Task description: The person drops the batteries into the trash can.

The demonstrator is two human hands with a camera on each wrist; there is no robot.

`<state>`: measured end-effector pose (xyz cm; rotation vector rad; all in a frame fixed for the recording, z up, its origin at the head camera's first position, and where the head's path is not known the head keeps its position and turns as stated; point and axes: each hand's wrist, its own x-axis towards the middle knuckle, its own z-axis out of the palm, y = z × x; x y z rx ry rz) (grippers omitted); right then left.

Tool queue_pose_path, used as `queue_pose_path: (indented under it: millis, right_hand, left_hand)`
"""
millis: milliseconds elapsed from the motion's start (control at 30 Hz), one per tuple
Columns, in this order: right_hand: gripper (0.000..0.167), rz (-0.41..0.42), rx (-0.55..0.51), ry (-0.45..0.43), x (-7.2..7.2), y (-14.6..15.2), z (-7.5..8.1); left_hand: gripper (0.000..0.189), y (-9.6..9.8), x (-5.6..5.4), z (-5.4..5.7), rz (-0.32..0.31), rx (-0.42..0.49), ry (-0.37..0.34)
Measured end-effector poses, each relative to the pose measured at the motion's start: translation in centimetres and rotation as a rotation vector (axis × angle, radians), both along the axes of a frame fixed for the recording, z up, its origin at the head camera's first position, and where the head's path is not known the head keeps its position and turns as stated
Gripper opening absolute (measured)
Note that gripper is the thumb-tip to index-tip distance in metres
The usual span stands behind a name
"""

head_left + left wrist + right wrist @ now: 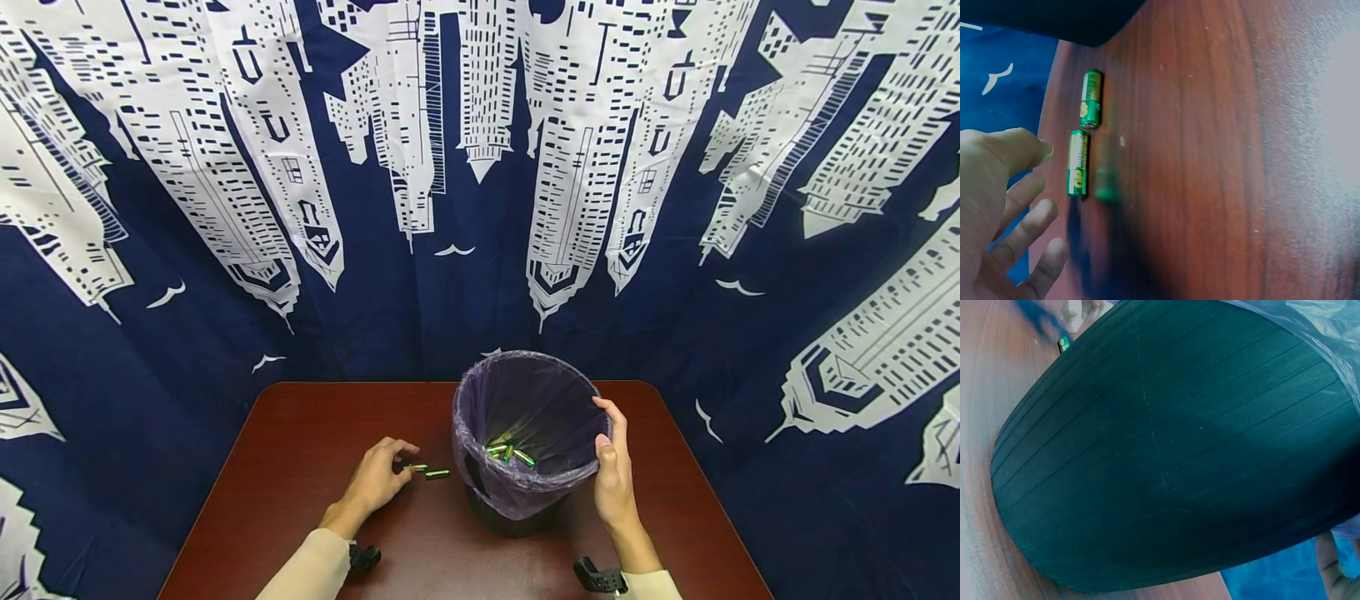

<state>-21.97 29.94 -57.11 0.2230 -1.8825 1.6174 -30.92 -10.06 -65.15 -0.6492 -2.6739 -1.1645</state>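
Note:
A dark trash bin (1166, 450) lined with a translucent purple bag (517, 500) stands on the table. My right hand (617, 479) grips its right rim, thumb and fingers over the bag's edge. Several green batteries (522, 457) lie at the bottom of the bin. Left of the bin, two more green batteries lie end to end on the tabletop, one nearer the bin (1090, 99) and one nearer the hand (1077, 164). My left hand (378, 473) hovers beside the nearer one, its fingers spread apart and holding nothing.
The reddish-brown wooden table (315, 425) ends close behind the bin. A navy curtain (390, 325) with white skyline prints hangs behind it. Dark straps (600, 577) sit at both wrists, below light sleeves (311, 567).

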Motion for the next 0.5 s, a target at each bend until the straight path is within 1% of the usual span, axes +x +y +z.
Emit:
queue_pose_path:
  millis: [100,133,233,367,500]
  right_hand:
    - [0.093,0.004,0.0,0.001,0.04,-0.05,0.17]
    - [0.093,0.005,-0.001,0.0,0.08,-0.11,0.26]
    - [0.092,0.007,0.003,-0.003,0.13,-0.18,0.39]
    - [0.091,0.007,0.002,-0.007,0.03,-0.07,0.14]
    - [0.09,0.008,0.0,-0.003,-0.08,0.01,-0.04]
  left_hand:
    - [0.031,-0.02,0.04,-0.21,0.024,-0.015,-0.041]
    - [0.033,0.2,0.35,0.4,0.053,-0.034,-0.074]
    - [0.032,0.36,0.32,0.26,0.09,-0.066,-0.112]
    - [0.032,0.53,0.35,0.11,0.103,-0.088,-0.135]
    - [0.033,0.65,0.28,-0.15,0.103,-0.106,-0.144]
